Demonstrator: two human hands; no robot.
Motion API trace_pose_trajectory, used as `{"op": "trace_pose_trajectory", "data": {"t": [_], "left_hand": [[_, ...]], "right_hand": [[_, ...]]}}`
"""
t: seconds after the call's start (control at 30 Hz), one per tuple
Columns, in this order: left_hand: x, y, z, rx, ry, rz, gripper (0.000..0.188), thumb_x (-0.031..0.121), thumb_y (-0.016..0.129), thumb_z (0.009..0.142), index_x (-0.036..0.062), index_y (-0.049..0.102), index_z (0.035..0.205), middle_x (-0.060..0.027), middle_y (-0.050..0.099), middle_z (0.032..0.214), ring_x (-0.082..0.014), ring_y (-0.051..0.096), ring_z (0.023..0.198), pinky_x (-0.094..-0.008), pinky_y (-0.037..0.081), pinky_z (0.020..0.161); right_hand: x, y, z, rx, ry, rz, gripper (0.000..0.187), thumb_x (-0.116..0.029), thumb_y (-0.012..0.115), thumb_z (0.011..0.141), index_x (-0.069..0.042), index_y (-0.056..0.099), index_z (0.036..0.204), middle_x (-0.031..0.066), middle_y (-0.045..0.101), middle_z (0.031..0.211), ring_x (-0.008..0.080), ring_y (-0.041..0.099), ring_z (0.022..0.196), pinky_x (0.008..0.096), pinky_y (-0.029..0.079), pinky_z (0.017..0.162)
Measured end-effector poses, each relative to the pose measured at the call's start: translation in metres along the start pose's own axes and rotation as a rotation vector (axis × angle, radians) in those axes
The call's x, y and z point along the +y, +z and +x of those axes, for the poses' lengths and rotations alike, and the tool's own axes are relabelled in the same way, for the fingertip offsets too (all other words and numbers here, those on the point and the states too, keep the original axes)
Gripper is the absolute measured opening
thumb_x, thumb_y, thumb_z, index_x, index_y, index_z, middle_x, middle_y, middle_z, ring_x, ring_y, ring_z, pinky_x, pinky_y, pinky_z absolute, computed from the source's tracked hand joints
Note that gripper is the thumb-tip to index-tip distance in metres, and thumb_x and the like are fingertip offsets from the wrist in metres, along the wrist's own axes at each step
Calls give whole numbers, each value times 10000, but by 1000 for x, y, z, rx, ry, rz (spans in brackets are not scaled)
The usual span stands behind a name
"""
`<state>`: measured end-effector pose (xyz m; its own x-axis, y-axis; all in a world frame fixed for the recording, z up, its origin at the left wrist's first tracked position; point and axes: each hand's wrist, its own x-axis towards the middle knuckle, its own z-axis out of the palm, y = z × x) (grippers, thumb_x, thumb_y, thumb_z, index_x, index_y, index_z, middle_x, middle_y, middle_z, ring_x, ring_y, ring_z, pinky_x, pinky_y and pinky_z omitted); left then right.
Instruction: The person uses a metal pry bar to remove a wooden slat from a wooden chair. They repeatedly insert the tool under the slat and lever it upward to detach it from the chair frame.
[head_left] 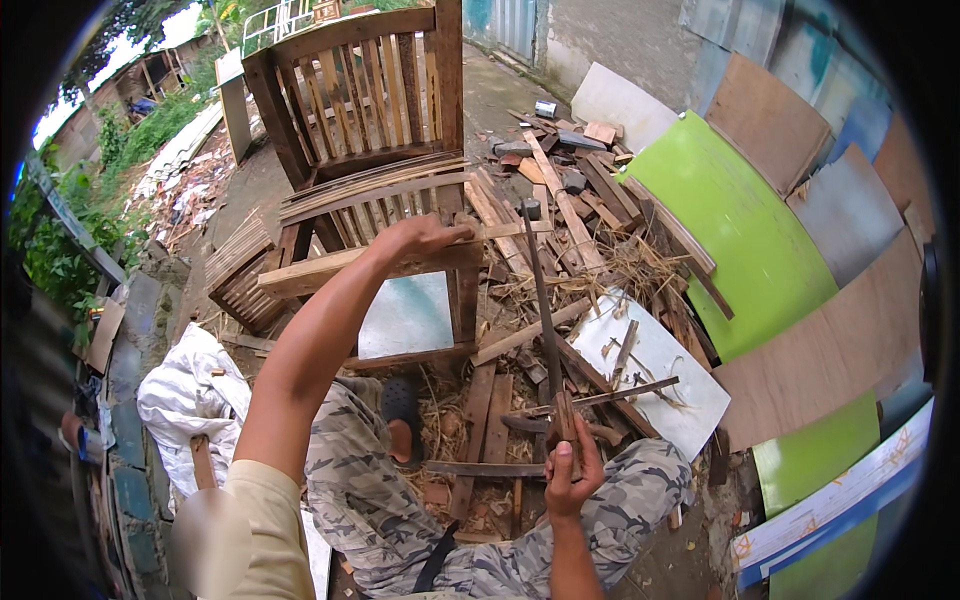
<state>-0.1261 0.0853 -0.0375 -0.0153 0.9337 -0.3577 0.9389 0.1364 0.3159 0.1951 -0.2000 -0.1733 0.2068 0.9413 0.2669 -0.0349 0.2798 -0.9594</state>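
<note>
My left hand is closed around a thin wooden strip, pressing it against the front rail of a slatted wooden chair. The strip's end sticks out to the right of the chair. In my right hand is a handsaw, gripped at its wooden handle low between my knees. Its long dark blade is seen nearly edge-on, points away from me and crosses the strip near its free end. Whether the teeth touch the wood I cannot tell.
Scrap wood lies heaped right of the chair. A bright green panel and other boards lean along the right. A pale sheet lies near my right knee. To the left are a white sack and a slatted wooden piece.
</note>
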Motion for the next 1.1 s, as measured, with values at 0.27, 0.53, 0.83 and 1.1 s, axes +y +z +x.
{"op": "trace_pose_trajectory", "data": {"t": [0.27,0.53,0.83,1.1], "left_hand": [[4,17,16,80,-70,-91,1219,824,419,801,-219,330,1426,-379,464,1426,-443,464,1369,-461,390,1135],[2,5,24,-87,-108,15,1161,889,377,787,-104,510,1372,-286,562,1380,-425,528,1316,-447,454,1059],[2,1,2,-175,-73,-15,1172,995,239,738,61,651,1314,-233,619,1341,-407,544,1304,-532,456,1037],[0,7,-4,-106,-18,-64,1093,963,216,788,125,646,1341,-200,600,1386,-393,548,1302,-522,439,1050]], "right_hand": [[-21,27,30,-94,-70,-150,429,-185,622,976,18,604,1353,-23,579,705,37,477,553,211,384,511],[-42,40,33,-121,5,-181,422,-153,650,942,62,622,1305,219,717,1168,226,706,1050,308,536,884],[-58,23,11,-159,-22,-253,441,-132,653,933,56,608,1329,209,736,1117,173,720,945,268,548,803],[-61,69,59,-175,-32,-251,436,-131,629,948,57,594,1339,237,714,1155,220,712,1013,312,543,853]]}}
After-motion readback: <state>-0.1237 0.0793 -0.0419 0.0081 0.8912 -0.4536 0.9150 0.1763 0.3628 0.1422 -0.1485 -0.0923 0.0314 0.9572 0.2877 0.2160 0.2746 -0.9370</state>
